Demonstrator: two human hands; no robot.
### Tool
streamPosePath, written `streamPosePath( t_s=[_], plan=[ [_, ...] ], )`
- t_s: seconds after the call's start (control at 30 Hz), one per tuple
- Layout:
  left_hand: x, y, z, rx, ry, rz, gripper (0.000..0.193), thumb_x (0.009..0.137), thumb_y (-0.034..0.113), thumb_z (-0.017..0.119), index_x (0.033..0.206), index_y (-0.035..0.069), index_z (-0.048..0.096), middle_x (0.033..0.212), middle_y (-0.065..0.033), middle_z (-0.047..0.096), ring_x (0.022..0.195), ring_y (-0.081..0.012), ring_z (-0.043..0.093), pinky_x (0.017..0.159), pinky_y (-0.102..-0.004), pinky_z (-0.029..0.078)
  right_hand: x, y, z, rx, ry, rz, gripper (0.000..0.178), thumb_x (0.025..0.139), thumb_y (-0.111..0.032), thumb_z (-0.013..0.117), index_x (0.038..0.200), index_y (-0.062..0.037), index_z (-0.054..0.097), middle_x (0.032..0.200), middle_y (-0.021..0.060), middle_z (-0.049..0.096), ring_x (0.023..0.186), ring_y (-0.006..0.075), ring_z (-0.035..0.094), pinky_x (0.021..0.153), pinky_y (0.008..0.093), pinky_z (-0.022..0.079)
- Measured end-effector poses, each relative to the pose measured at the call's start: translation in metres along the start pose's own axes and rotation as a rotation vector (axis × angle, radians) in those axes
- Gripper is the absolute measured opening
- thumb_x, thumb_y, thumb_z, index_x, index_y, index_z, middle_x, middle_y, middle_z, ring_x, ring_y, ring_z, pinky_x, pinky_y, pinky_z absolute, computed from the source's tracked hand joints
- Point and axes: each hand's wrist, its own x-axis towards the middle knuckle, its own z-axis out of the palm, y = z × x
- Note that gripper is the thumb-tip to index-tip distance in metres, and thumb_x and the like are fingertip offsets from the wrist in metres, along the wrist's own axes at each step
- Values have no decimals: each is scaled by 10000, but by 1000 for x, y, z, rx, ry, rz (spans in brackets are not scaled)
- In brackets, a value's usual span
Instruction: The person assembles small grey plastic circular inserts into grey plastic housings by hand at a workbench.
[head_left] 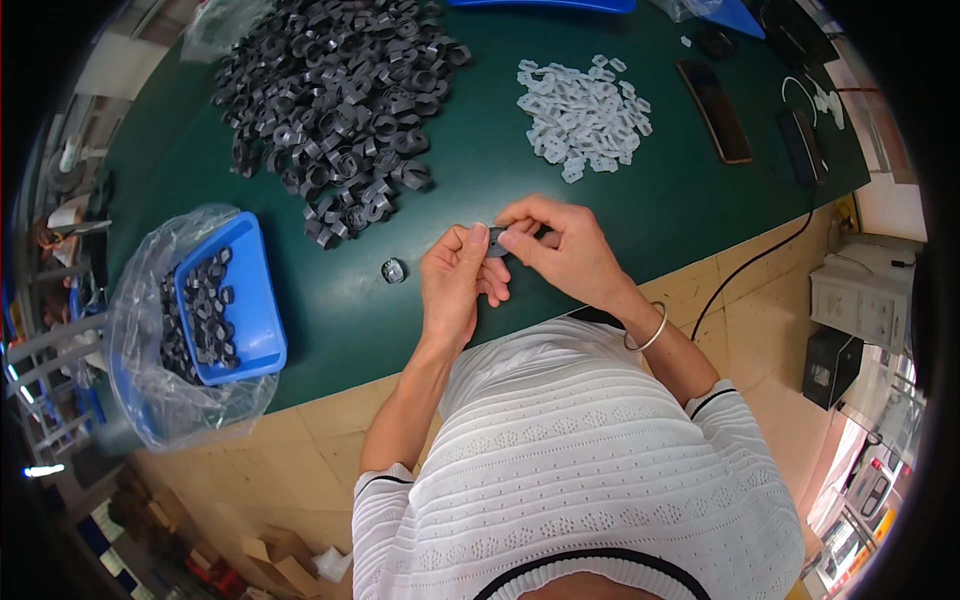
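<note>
Tbl [470,150]: tray [258,310] L, phone [715,110] R (pt. piles [340,100] btwn, toward back).

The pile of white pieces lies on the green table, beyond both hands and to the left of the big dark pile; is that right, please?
Not quite: the head view shows the pile of white pieces to the right of the big dark pile. It does lie on the green table, beyond the left hand and the right hand.
</note>
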Motion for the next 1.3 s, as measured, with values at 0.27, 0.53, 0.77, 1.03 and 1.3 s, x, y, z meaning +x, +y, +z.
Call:
streamPosePath(
  t_s=[0.27, 0.53, 0.77, 1.03, 1.3],
  plan=[
    [-4, -17, 5, 129, 80, 199, 253, 981, 225, 584, 796, 67, 517, 581, -26, 557, 425, -65, 463, 389, -193, 337, -2, -6, 3, -294, -53, -41, 182, 789, -21, 664, 963, 19, 628, 768, 47, 607, 681, 84, 581, 594, 226, 493],
    [-38, 12, -46, -363, -73, 192, 281, 932, 312, 513, 845, 47, 478, 1007, -123, 481, 770, -160, 471, 439, -210, 375, 15, 10, -55, -681, 182, -403, 241, 788, -47, 698, 1027, -64, 679, 822, 90, 562, 801, 284, 547, 714, 367, 459],
    [-49, 23, -91, 542, 468, 279, 112, 861, 76, 706, 932, 18, 641, 831, -27, 569, 562, -68, 442, 447, -221, 353, 17, 18, -63, -841, 203, -365, 181, 743, -19, 727, 907, -86, 689, 860, 64, 516, 839, 260, 505, 702, 352, 442],
    [-25, 24, -70, 1161, 275, 600, 272, 772, 79, 778, 997, 27, 634, 873, -75, 579, 575, -160, 491, 533, -292, 434, 9, 3, -32, -147, -3, -58, 109, 823, -16, 690, 932, -13, 689, 861, 26, 591, 739, 96, 556, 636, 221, 447],
    [-9, 14, -49, 962, 261, 480, 254, 787, 39, 756, 996, 27, 613, 840, -32, 602, 608, -104, 480, 538, -253, 410, 9, 20, -6, 245, -90, 164, 128, 886, -11, 653, 1006, 31, 664, 927, 37, 611, 790, 80, 573, 679, 213, 522]
  ],
)
